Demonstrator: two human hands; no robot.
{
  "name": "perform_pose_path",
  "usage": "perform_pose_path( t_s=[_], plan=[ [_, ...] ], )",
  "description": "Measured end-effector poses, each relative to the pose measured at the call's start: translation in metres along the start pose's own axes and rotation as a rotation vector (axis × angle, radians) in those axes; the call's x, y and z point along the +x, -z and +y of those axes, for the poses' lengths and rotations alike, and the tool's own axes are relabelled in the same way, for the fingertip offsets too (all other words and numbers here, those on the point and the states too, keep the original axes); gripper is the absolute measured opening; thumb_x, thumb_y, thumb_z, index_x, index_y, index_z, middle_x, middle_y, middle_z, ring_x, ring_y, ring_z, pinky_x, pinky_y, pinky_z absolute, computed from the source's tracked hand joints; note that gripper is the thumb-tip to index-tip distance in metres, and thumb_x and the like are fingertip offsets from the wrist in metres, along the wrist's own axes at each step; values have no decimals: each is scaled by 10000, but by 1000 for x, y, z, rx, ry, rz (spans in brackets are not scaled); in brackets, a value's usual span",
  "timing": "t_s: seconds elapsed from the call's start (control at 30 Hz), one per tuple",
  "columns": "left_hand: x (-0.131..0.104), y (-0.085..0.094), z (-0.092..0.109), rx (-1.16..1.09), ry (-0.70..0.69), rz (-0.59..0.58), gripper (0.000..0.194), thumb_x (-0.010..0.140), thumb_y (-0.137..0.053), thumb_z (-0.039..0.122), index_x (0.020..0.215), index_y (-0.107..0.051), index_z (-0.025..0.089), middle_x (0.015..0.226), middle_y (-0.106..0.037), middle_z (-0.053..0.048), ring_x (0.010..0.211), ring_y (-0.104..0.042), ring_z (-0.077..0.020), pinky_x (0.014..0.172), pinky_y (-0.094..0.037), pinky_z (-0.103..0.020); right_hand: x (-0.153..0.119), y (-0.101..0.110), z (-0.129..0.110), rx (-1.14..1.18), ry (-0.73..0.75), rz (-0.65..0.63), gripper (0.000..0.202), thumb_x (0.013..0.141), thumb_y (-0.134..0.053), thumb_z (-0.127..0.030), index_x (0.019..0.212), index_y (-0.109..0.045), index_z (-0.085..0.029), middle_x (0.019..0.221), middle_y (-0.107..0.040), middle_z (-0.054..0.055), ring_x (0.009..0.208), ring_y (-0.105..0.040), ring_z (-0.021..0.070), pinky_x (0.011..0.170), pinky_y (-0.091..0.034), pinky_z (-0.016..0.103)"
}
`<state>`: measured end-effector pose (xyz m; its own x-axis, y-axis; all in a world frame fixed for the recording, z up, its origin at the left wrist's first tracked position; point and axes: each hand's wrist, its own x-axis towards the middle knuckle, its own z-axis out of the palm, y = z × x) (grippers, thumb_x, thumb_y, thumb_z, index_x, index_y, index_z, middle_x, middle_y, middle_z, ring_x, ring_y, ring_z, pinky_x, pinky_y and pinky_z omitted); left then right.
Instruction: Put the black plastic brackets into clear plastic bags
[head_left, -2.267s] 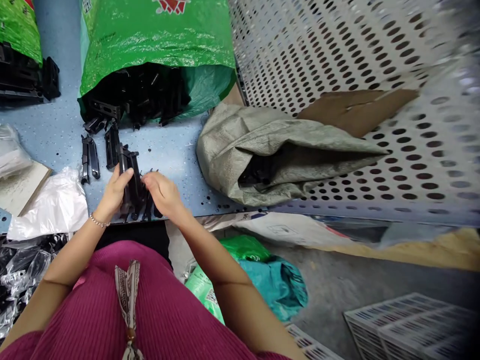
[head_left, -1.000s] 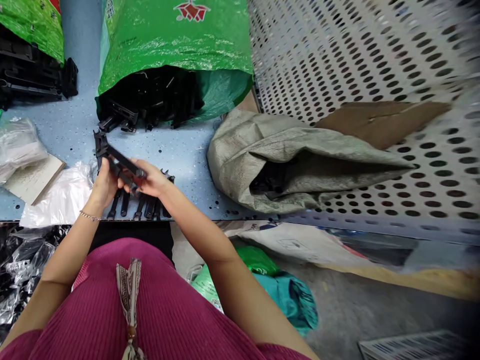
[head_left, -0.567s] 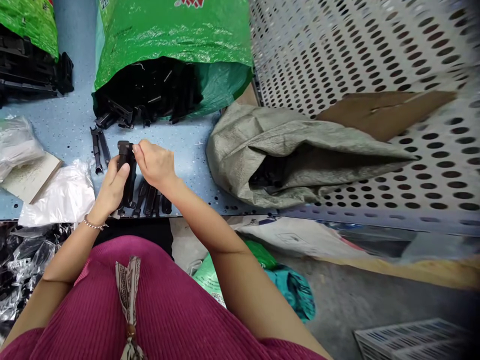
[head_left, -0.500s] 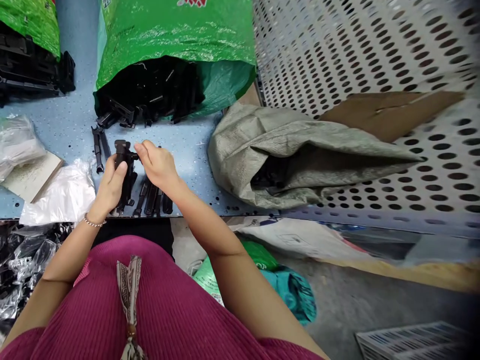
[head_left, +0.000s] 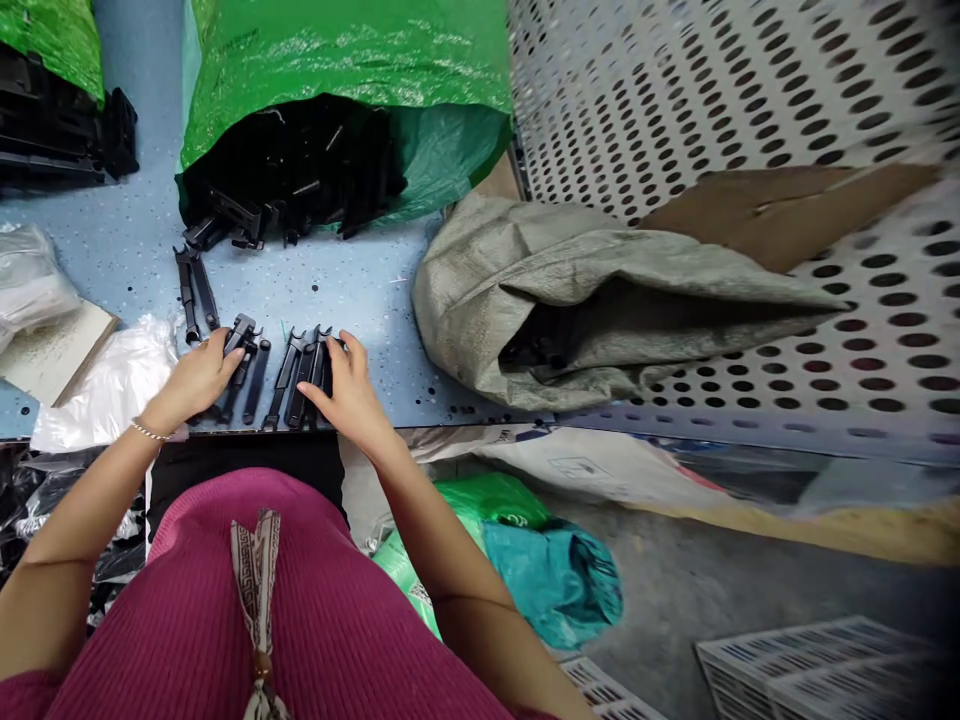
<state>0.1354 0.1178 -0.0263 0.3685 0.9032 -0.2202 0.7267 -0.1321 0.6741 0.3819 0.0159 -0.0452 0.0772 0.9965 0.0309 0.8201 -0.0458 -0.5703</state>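
Nearer than the green bag (head_left: 345,60), left hand (head_left: 196,378) grips a black part (head_left: 241,328), right hand (head_left: 349,398) spread. Likely stiff, light: hold mid-length.

Your left hand (head_left: 199,380) is palm down, thumb and fingers closed in a grip. Your right hand (head_left: 346,392) has thumb and fingers spread wide, thumb toward the left hand, fingers forward. Hands are apart, roughly level. Left forearm (head_left: 94,500) angles forward and inward; right forearm (head_left: 427,515) mirrors it. Both elbows bent, arms bare.
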Motion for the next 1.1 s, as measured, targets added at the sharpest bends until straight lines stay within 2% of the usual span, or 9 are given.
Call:
perform_pose_path(
  t_s=[0.2,0.3,0.43,0.57,0.7,0.83,0.9,1.0,1.1],
  plan=[
    [-11,-65,9,-448,-4,300,529,1021,-381,605,1328,-573,219,1310,-655,-157,1276,-589,-310,1150,-391,-560,19,3,14,33,69,-54,451,1000,-488,-371,1409,-551,-192,1602,-385,203,1524,-327,386,1211,-325,647],
    [-12,-81,12,-329,-32,407,562,1015,-426,536,1450,-484,185,1479,-516,-205,1436,-428,-356,1203,-294,-608,44,13,-19,18,131,-12,395,1021,-477,-383,1356,-600,-216,1553,-452,191,1467,-411,392,1172,-382,624],
    [-12,-88,9,-244,-16,422,428,1003,-455,422,1330,-564,170,1433,-516,-213,1374,-446,-396,1151,-312,-648,104,-10,-92,53,160,-187,494,1062,-417,-452,1452,-501,-161,1343,-635,218,1196,-649,360,998,-523,508],
    [-25,-69,-3,-375,-62,479,296,999,-457,385,1191,-581,197,1221,-596,-143,1199,-556,-297,1100,-426,-545,164,-46,-132,-9,-21,-377,497,1045,-469,-389,1436,-471,-82,1204,-707,243,1107,-685,376,942,-514,488],
    [-36,-27,-13,-694,21,662,443,989,-507,529,1332,-487,248,1307,-577,-124,1188,-614,-232,1047,-505,-422,152,-45,-126,203,39,-424,345,1055,-378,-290,1292,-560,-118,1107,-737,152,1028,-693,286,879,-511,381],
    [-38,8,-1,-954,52,431,606,983,-484,637,1484,-400,305,1339,-630,-109,1171,-674,-242,976,-572,-391,91,-16,-116,359,229,-433,315,1069,-413,-434,1211,-580,-207,919,-722,36,824,-679,206,750,-485,308],
    [-41,17,11,-959,88,338,662,943,-594,607,1506,-412,310,1256,-667,-96,1071,-714,-258,892,-611,-391,76,-4,-112,248,263,-288,391,1079,-364,-522,1087,-601,-211,901,-708,51,818,-659,207,739,-463,313],
    [-49,17,27,-959,97,217,729,910,-663,584,1537,-395,330,1201,-665,-88,928,-741,-263,760,-638,-399,84,1,-103,31,383,-36,525,1062,-305,-626,1034,-597,-191,996,-698,116,930,-631,240,763,-446,330],
    [-53,10,33,-979,71,175,689,894,-691,569,1495,-458,326,1240,-650,-96,924,-733,-268,734,-641,-397,102,-4,-97,-53,473,-62,595,1062,-248,-652,962,-600,-183,929,-684,113,881,-617,234,713,-412,319]
  ],
)
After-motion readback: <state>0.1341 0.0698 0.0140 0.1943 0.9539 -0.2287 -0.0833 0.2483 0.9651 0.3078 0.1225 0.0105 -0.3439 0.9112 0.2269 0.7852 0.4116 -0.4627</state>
